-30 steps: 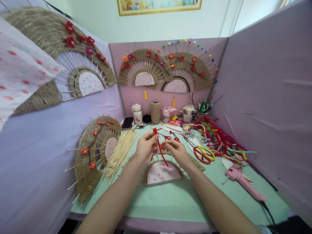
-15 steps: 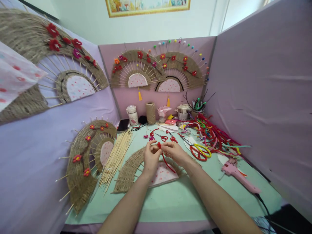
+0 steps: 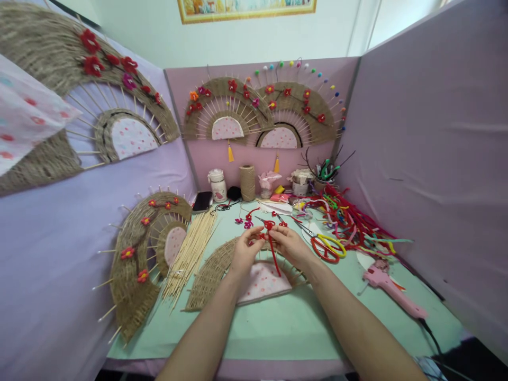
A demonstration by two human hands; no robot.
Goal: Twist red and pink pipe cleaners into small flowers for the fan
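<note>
Between my two hands is a red pipe cleaner [image 3: 275,259], its upper end bent into small loops and its straight tail hanging down. My right hand [image 3: 291,244] pinches it just under the loops. The curled fingers and thumb of my left hand [image 3: 246,253] close on a red looped part at its left side. Below both hands a half-round twine-woven fan [image 3: 212,272] lies flat, with a white, pink-dotted centre [image 3: 264,283]. My forearms and hands cover part of it. Small red-handled scissors [image 3: 270,224] lie just beyond my fingers.
Thin wooden sticks [image 3: 192,254] and a flower-trimmed fan [image 3: 130,275] are on the left. To the right lie large scissors [image 3: 327,247], a pink glue gun [image 3: 391,293] with its cord, and a heap of pipe cleaners [image 3: 353,219]. A twine spool [image 3: 247,182] stands at the back.
The red pipe cleaner has moved slightly right and up with my hands, and its loops now show more openly. My left fingertips have parted a little from my right ones.
</note>
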